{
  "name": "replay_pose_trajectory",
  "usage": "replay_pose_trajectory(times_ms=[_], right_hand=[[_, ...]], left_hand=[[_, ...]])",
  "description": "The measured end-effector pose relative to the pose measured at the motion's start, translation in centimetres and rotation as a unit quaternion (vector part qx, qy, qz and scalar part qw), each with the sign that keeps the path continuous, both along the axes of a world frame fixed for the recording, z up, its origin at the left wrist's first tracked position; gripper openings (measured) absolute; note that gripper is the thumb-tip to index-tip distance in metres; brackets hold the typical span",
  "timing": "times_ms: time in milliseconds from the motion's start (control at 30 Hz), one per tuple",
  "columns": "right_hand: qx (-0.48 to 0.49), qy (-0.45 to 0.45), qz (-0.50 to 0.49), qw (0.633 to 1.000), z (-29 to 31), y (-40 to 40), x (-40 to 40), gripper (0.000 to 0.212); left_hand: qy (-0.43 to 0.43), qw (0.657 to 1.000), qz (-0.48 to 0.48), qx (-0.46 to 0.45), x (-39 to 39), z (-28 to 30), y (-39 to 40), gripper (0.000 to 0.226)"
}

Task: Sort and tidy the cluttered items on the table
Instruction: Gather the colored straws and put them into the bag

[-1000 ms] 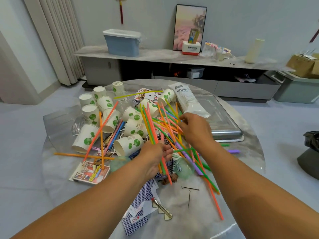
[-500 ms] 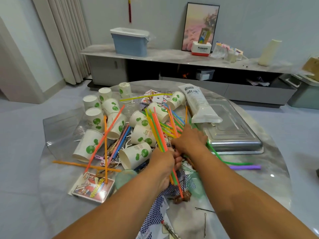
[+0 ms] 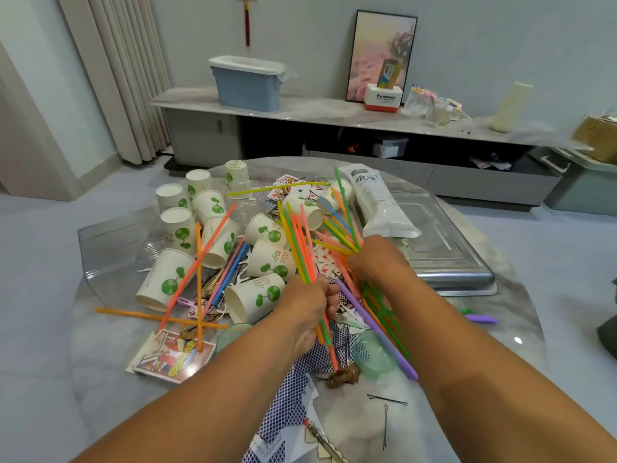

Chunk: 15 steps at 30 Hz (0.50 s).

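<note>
Straws (image 3: 302, 243) in many colours fan upward from the cluttered middle of the round table (image 3: 521, 315), among paper cups (image 3: 257, 297). Both forearms reach in side by side. Left hand (image 3: 305, 307) fists round one bunch; right hand (image 3: 375, 260), knuckles up, clutches a second bundle.

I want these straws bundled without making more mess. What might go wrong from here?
The left hand grips only part of the straw bundle, which fans out above it, so some may slip free. The right hand gathers more straws over the paper cups; sweeping could knock them around. Loose orange straws on the left could be forgotten.
</note>
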State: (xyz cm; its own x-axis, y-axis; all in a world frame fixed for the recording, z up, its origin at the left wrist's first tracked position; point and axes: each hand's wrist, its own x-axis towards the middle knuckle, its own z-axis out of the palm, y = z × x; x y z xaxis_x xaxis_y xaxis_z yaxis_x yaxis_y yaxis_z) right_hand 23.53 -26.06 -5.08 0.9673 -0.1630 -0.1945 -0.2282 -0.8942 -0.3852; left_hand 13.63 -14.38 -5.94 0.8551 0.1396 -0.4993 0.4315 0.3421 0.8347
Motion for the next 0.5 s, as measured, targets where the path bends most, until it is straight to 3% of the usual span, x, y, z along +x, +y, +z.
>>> replay_pose_trajectory(times_ms=[100, 267, 500], right_hand=[[0.033, 0.008, -0.001, 0.999, 1.6, -0.5, -0.4, 0.012], [0.088, 0.037, 0.008, 0.995, 4.0, -0.7, -1.9, 0.013], [0.272, 0.062, -0.031, 0.96, 4.2, 0.6, -4.5, 0.015]], left_hand=[[0.006, 1.0, 0.002, -0.004, 0.3, 0.0, 0.2, 0.026], [0.013, 0.999, 0.003, -0.041, 0.4, 0.7, -0.4, 0.031], [0.008, 0.998, 0.025, -0.051, 0.4, 1.7, -2.3, 0.035]])
